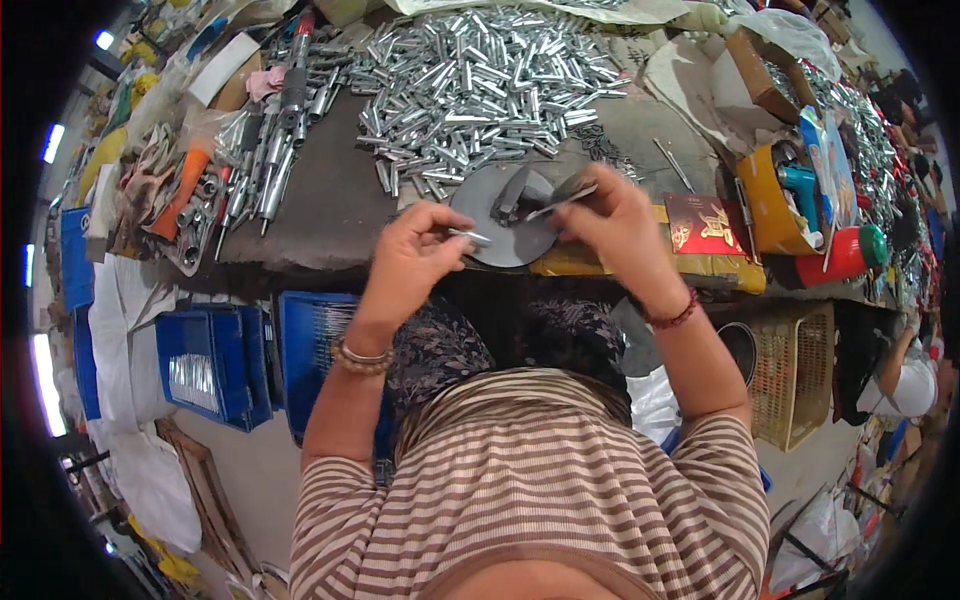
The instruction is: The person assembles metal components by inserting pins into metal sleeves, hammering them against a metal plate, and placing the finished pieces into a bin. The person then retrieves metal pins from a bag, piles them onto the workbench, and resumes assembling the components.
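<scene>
My left hand (420, 255) is closed in a pinch on a small shiny metal tube (470, 236), held over the near left part of a round grey plate (480, 205). On that plate stands a dark metal block (522, 190), its right side close to my fingers. My right hand (612, 225) is closed at the plate's right edge around a thin silvery tool (570, 200), blurred, its exact kind unclear. Just beyond the plate lies a large heap of short metal tubes (480, 85). A scatter of small dark metal pieces (605, 150) lies behind my right hand.
Several long tools (285, 140) and an orange-handled tool (185, 190) lie at the left. A red packet (705, 225), a yellow container (775, 200) and a red jar with a green lid (845, 255) stand right. Blue bins (205, 365) and a beige crate (790, 375) sit below the table.
</scene>
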`<state>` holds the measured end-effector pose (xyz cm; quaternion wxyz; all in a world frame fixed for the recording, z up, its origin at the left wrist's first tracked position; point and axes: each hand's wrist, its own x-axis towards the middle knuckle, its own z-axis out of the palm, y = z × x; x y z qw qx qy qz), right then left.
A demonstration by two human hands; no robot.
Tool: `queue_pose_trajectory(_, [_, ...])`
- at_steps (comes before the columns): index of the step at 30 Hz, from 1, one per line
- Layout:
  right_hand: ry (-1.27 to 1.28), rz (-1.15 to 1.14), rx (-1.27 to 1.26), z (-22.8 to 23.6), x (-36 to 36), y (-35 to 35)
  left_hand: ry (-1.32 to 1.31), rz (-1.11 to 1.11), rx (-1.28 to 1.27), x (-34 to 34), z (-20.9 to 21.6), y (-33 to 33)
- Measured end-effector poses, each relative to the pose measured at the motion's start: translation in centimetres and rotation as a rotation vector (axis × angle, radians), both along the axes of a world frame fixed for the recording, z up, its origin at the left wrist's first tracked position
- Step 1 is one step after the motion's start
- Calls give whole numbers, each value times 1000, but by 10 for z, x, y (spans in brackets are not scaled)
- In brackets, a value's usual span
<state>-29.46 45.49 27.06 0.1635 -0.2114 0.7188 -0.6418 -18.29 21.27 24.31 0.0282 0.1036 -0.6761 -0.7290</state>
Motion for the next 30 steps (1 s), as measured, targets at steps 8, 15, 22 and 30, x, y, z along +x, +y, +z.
queue_pose_trajectory(8, [596,47,403,-17,23,-8,128,-8,-618,2,3,7])
queue_pose_trajectory(15, [947,31,546,-16,23,-14,318,-5,-1013,-3,5,11])
queue_pose_trajectory(22, [894,77,521,-14,20,-9,222,-24,-943,1,7,12])
queue_pose_trajectory(30, [839,95,463,-16,17,-8,243,-27,-940,1,-1,11])
